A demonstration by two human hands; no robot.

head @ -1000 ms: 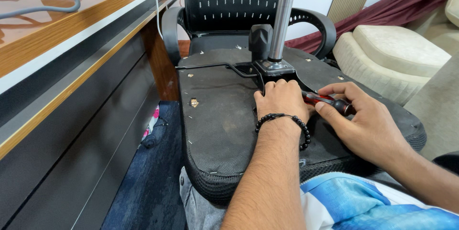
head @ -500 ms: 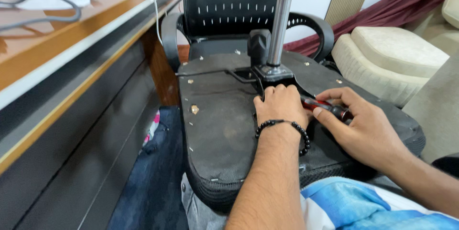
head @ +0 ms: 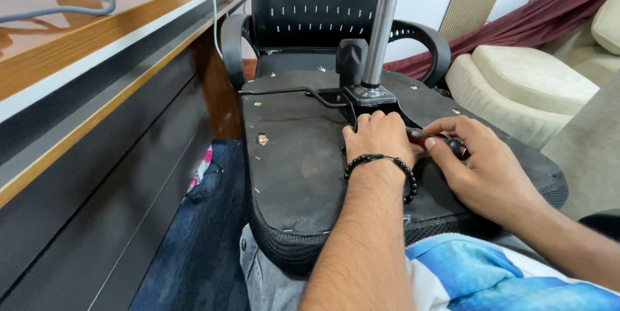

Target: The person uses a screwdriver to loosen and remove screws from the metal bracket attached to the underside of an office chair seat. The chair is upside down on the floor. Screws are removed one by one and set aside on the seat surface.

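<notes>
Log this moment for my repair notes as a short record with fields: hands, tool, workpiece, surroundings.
left hand: left hand rests on the underside of the chair seat, beside the metal plate
right hand: right hand has its grip on the screwdriver
tool: red and black handle, tip hidden behind the left hand
workpiece: seat upside down across the lap, chrome post pointing up
surroundings: wooden desk left, cream sofa right

No packages, labels, signs or screens are visible.
</notes>
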